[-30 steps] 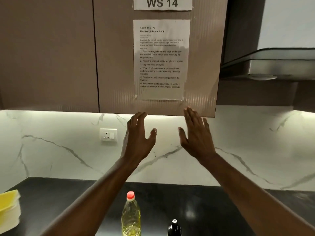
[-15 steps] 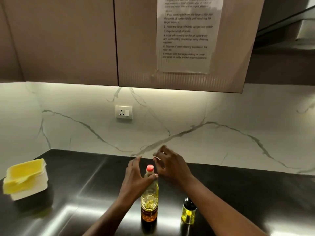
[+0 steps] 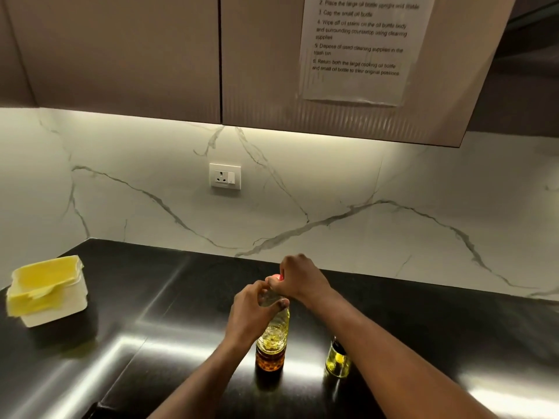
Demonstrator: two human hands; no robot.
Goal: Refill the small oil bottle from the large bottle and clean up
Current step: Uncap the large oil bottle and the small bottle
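Uncapping step: left hand (image 3: 251, 309) grips the neck of the large bottle (image 3: 273, 337), upright on the table (image 3: 181, 313) beside the small bottle (image 3: 337, 358), right hand (image 3: 299, 279) w/ fingers (image 3: 279, 287) pinching the red cap (image 3: 273, 277); next prob. needs a firm twist-off.

Bare from fingertips to the bottom edge of the view. Left hand (image 3: 249, 311) and right hand (image 3: 302, 282) uncovered, with narrow wrists and rounded knuckles. Left forearm (image 3: 199, 379) and right forearm (image 3: 393, 352) bare-skinned, lean, smooth, widening toward the camera.
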